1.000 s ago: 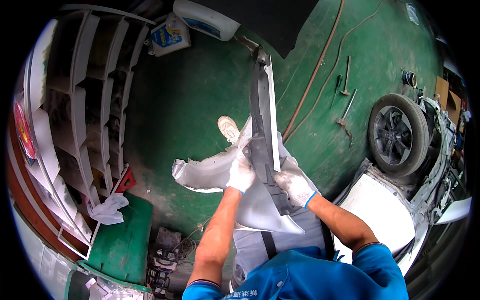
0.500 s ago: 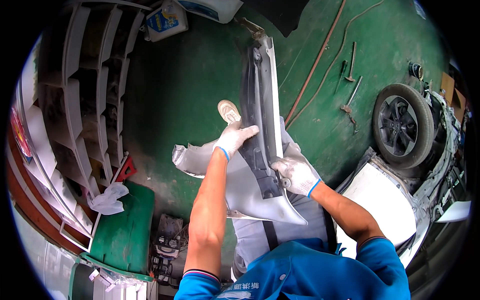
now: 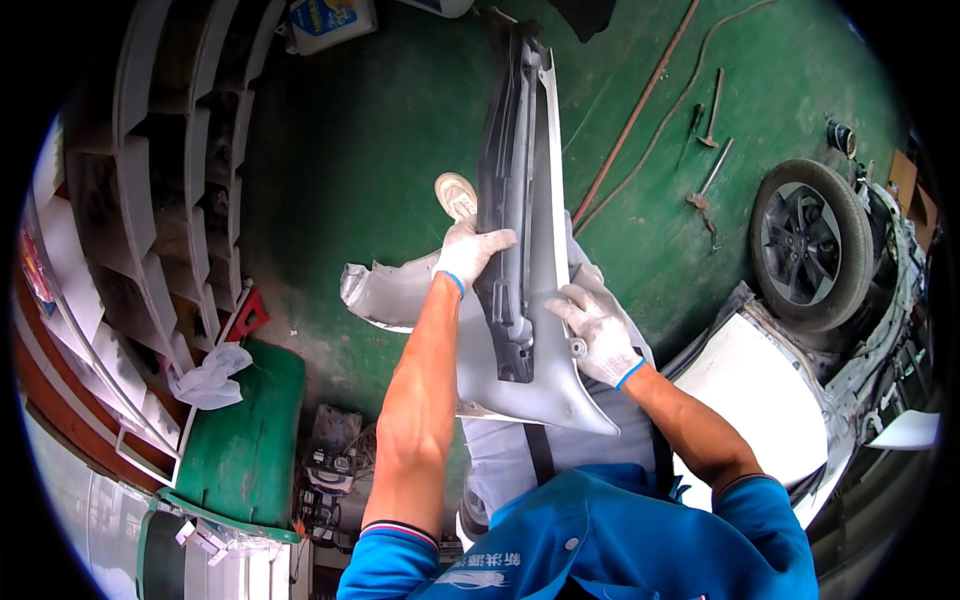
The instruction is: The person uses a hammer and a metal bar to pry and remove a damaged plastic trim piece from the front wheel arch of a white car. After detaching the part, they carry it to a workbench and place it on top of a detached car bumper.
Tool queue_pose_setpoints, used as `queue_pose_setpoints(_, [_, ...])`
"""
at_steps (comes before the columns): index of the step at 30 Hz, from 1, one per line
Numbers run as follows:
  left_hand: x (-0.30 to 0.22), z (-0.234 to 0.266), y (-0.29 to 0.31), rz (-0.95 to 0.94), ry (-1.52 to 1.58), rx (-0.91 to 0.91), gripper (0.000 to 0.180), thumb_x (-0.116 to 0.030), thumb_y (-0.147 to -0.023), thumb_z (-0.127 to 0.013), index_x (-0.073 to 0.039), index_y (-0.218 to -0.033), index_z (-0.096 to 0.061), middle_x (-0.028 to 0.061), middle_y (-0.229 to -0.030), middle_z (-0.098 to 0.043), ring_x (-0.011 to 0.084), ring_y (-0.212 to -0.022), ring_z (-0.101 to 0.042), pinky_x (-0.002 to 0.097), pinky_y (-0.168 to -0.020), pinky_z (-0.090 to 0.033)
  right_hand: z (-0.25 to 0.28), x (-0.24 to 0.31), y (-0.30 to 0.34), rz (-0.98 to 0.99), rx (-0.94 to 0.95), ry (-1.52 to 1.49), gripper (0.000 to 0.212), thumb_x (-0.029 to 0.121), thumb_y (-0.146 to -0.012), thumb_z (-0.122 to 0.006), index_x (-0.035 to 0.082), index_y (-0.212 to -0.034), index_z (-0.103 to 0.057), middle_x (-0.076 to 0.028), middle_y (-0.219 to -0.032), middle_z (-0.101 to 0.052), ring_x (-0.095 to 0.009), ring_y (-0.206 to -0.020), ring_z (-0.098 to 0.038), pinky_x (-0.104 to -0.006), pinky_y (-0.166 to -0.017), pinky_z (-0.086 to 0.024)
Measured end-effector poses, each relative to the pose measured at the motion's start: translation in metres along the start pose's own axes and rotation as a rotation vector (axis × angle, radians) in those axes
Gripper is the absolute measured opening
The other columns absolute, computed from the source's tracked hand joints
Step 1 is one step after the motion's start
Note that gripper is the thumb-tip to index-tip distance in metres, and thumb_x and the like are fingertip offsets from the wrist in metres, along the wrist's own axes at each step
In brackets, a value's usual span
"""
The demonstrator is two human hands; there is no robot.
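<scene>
A pale grey car fender point(image 3: 580, 385) lies across my lap, its curved arm reaching left and its long flange reaching away from me. Along the flange lies a long black plastic trim strip point(image 3: 514, 200). My left hand point(image 3: 468, 250), in a white glove, is closed around the strip's left edge, thumb on top. My right hand point(image 3: 598, 338), also gloved, holds the fender's right edge with bent fingers over it, a little apart from the strip. A small round pale piece with a dark centre point(image 3: 578, 347) shows beside the right fingers; what it belongs to is unclear.
On the green floor, hammers point(image 3: 712, 110), a screwdriver point(image 3: 694, 120) and a reddish hose point(image 3: 640, 110) lie at the far right. A car wheel point(image 3: 810, 245) and a white body panel point(image 3: 760, 400) are at right. Shelving point(image 3: 135, 200) and a green bin point(image 3: 250, 440) stand at left.
The black strip has swung: its lower end moved left and up, away from my right fingers, and it now lies straighter. My right fingers have loosened from it. The fender has shifted slightly away from me.
</scene>
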State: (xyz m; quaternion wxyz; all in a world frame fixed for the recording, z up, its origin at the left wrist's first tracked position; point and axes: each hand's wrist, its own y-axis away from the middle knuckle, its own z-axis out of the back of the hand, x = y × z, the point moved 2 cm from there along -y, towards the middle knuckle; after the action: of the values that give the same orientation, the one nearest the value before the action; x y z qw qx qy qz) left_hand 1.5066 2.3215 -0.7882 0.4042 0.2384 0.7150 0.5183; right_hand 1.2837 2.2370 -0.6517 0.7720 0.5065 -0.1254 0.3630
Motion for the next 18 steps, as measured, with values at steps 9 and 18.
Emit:
queue_pose_setpoints(9, [0.004, -0.035, 0.002, -0.049, 0.154, -0.006, 0.068, -0.007, -0.077, -0.076, -0.006, -0.142, -0.056, 0.0107, -0.12, -0.072, 0.0214, -0.107, -0.069, 0.0347, -0.095, -0.056, -0.02, -0.007, 0.011, -0.009, -0.077, -0.313, 0.048, 0.006, -0.095, -0.051, 0.007, -0.144, -0.049, -0.027, -0.146, -0.05, -0.047, -0.132, -0.053, -0.048, -0.109, -0.047])
queue_pose_setpoints(18, [0.003, -0.039, -0.004, -0.115, 0.183, 0.014, 0.064, -0.008, -0.079, -0.077, -0.005, -0.14, -0.058, 0.0101, -0.116, -0.073, 0.0196, -0.1, -0.07, 0.0333, -0.091, -0.057, -0.017, -0.004, 0.013, -0.117, 0.008, -0.298, 0.054, 0.012, -0.098, -0.046, 0.008, -0.152, -0.042, -0.027, -0.153, -0.045, -0.047, -0.133, -0.052, -0.0467, -0.11, -0.047])
